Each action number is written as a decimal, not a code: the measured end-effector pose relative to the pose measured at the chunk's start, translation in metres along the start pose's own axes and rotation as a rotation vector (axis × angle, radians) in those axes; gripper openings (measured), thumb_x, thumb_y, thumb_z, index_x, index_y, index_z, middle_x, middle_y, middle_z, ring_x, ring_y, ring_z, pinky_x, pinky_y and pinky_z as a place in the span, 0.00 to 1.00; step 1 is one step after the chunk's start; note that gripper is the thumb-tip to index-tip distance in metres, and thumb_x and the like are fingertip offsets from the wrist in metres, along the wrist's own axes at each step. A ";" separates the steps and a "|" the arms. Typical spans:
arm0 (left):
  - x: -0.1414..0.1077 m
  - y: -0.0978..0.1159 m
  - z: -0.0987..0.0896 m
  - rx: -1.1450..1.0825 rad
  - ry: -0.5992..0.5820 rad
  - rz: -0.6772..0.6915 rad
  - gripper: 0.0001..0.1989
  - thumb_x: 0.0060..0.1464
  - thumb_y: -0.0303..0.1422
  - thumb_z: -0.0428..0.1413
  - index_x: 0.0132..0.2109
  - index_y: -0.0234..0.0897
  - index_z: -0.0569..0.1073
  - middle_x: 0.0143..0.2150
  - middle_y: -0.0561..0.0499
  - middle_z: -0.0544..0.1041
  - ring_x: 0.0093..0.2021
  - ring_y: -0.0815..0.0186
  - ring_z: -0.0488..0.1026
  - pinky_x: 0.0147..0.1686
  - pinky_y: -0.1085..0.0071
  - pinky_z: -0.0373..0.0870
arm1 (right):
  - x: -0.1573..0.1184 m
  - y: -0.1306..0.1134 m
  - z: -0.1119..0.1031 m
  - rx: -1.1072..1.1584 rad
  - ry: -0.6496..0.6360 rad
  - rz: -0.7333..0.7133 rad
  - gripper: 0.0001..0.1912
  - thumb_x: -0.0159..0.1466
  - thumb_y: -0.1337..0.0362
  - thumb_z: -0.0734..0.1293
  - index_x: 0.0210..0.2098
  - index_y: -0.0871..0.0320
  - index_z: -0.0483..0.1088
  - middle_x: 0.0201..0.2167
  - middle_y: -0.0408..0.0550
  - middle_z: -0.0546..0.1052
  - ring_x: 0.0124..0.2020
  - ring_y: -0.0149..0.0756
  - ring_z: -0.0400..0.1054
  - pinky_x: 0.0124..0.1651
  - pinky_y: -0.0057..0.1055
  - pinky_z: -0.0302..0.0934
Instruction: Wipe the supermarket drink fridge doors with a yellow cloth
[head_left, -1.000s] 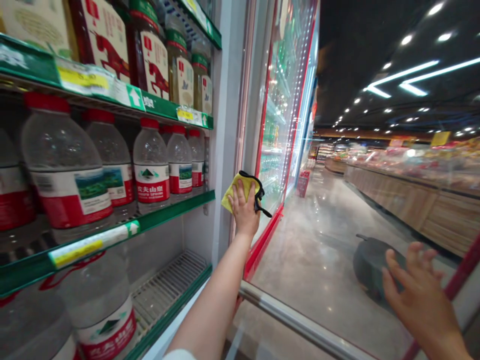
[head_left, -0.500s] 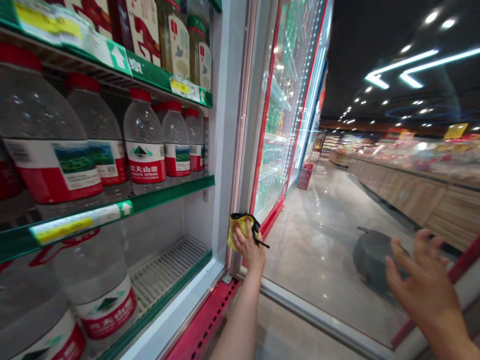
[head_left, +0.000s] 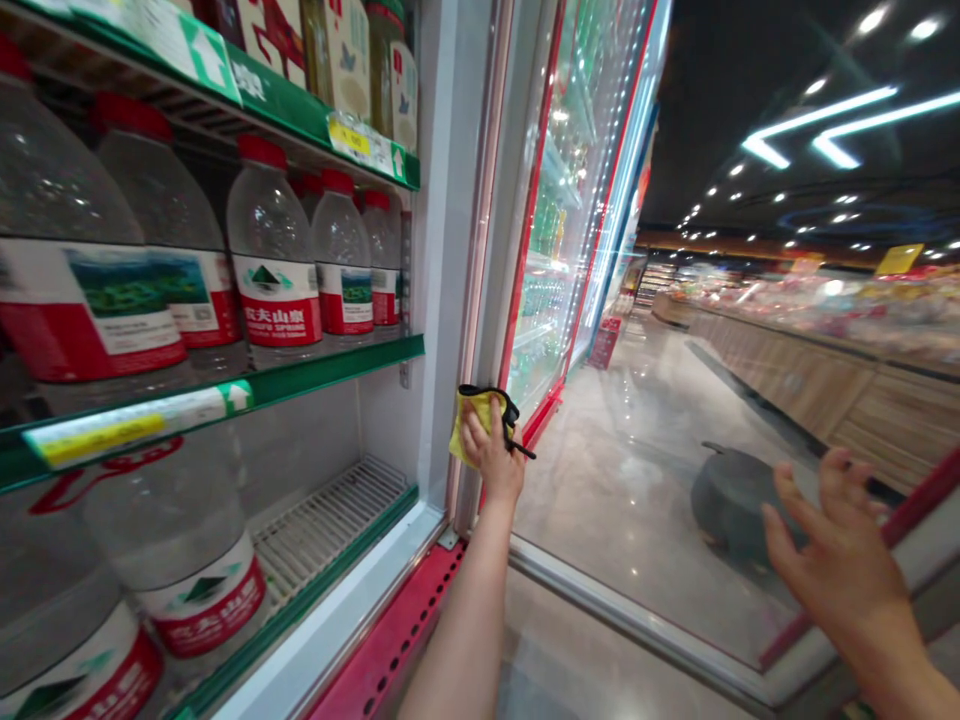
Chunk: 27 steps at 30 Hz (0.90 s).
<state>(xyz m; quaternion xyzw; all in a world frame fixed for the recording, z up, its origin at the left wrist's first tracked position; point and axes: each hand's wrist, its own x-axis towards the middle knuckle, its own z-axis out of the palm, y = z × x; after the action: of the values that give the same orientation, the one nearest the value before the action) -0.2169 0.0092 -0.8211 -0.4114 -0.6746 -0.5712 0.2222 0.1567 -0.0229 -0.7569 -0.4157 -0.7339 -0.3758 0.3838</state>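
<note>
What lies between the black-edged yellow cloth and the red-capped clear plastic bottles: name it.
The cooler's pale upright frame stands between the yellow cloth and the bottles, in the head view.

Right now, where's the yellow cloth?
In the head view, the yellow cloth is near the middle, under the fingers of the left hand, by the upright frame just right of the drink shelves.

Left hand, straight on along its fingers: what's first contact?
The yellow cloth, which the left hand touches; beyond it, probably the upright metal frame, though any gap there is unclear.
</note>
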 end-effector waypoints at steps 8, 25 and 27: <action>-0.090 -0.038 0.024 0.102 -0.111 0.051 0.31 0.61 0.31 0.55 0.70 0.41 0.61 0.75 0.38 0.52 0.76 0.43 0.38 0.68 0.34 0.46 | 0.004 -0.006 -0.009 -0.045 -0.004 -0.021 0.47 0.67 0.69 0.64 0.75 0.46 0.31 0.75 0.63 0.33 0.70 0.80 0.41 0.53 0.77 0.62; -0.072 -0.002 0.019 0.001 -0.139 0.187 0.31 0.62 0.37 0.55 0.70 0.43 0.61 0.76 0.39 0.51 0.76 0.45 0.40 0.69 0.33 0.39 | 0.014 -0.011 -0.043 -0.246 -0.070 0.027 0.20 0.66 0.69 0.65 0.57 0.58 0.73 0.67 0.64 0.66 0.64 0.62 0.64 0.50 0.48 0.71; -0.062 0.015 0.017 0.004 -0.086 0.014 0.31 0.66 0.39 0.50 0.72 0.37 0.56 0.76 0.35 0.48 0.76 0.45 0.38 0.68 0.33 0.40 | 0.015 -0.010 -0.045 -0.241 -0.091 0.030 0.20 0.66 0.69 0.65 0.57 0.56 0.73 0.66 0.63 0.67 0.64 0.61 0.65 0.50 0.46 0.71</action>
<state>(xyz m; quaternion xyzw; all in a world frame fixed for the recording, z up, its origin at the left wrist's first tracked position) -0.1675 0.0074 -0.8643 -0.4400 -0.6817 -0.5501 0.1976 0.1537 -0.0610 -0.7266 -0.4865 -0.6937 -0.4363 0.3031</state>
